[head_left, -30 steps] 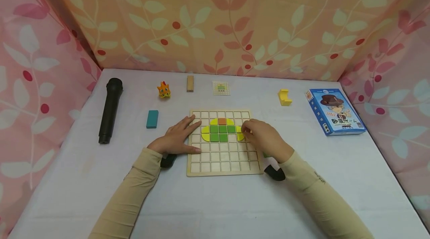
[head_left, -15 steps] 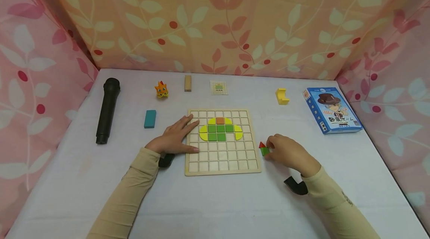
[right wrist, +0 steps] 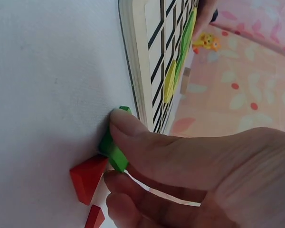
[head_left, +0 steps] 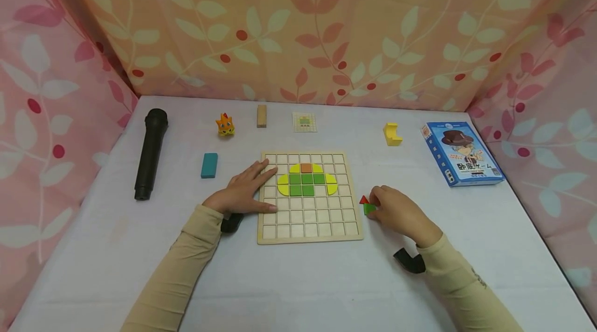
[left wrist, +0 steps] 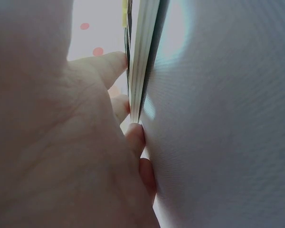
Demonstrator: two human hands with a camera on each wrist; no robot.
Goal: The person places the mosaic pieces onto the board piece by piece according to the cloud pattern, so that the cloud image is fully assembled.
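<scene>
the right hand [head_left: 396, 211] sat on the counter [head_left: 298, 280] just off the right edge of the grid board [head_left: 310, 229], its grip clamped on a small green block [right wrist: 112, 145], thumb on top and fingers curled beneath. the green block lay at the fingertips on the side facing the board, so close to the rim that the wrist view showed it just beside the board's edge. a red triangle piece [right wrist: 88, 177] lay touching or all but touching the green one. the block's long side ran roughly along the board's right edge. the left hand [head_left: 247, 190] lay flat, fingers straight, pressing on the board's left rim, holding nothing. the filled pattern [head_left: 306, 179] of yellow, green and orange tiles sat in the upper middle of the grid, up and left of the right hand, which was by far the nearer hand to the block.
</scene>
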